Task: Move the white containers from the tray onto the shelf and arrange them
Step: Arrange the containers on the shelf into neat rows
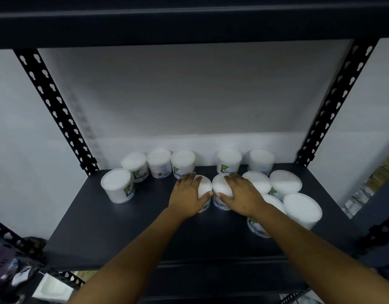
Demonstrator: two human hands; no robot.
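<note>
— What was held in each grip?

— The left hand was laid over the top of one white container, fingers curved across its lid and the thumb hooked round its near side, so that it was gripped from above. The right hand was set in the same way on a second white container, fingers spread over the lid and the thumb curled against the front wall. The two thumbs were nearly touching, and the two containers were stood side by side, just about in contact.

— And where were those two placed?

— Both were stood upright on the dark shelf, about midway between its front and back edges, near the middle of its width.

— What was seen around them?

— Just to the right, a cluster of four containers was gathered in two close pairs, the nearest one partly hidden by the right forearm. Along the back edge a row of five containers was lined up against the pale wall, three packed together on the left and two set apart on the right. One more lone container was placed at the left, in front of the row's end. Green and blue labels were visible on several, though their print could not be read.

— And the frame?

— Black perforated uprights were seen at both back corners, with an upper shelf overhead. The tray could not be made out with certainty.
</note>
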